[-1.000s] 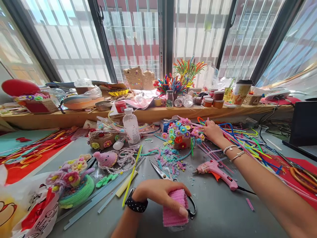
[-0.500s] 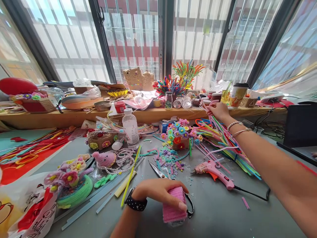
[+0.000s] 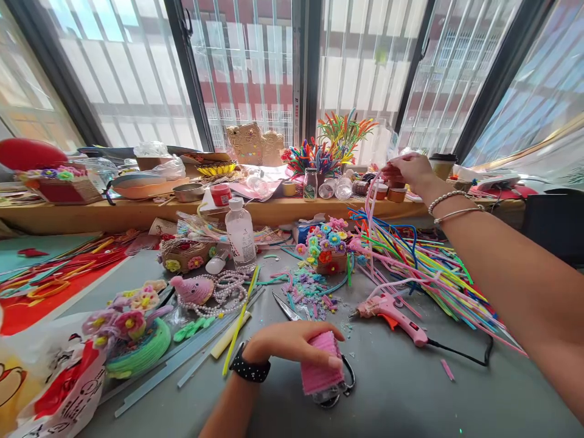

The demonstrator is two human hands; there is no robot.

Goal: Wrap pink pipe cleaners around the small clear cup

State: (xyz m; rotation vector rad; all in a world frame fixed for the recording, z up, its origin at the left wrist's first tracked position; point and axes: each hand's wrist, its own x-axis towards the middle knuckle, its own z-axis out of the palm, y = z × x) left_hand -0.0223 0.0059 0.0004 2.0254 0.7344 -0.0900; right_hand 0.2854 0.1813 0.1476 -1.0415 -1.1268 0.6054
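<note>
My left hand is closed around a small block covered in rows of pink pipe cleaner, holding it low over the table. Scissors lie beneath that hand, blades pointing away, a black handle loop showing beside the block. My right hand is raised near the shelf edge and pinches a few pink pipe cleaners, which hang down in loops. Below it spreads a loose pile of many-coloured pipe cleaners. A pink glue gun rests on the table between my hands.
Pipe cleaner clippings lie beyond the scissors, near a flower-covered basket. A clear bottle stands left of them. Glue sticks and a green flower ornament are at left. Jars and cups crowd the shelf.
My right hand has moved up and to the right, drawing the pink pipe cleaners out of the bundle, which has spread apart. The left hand and block have barely shifted.
</note>
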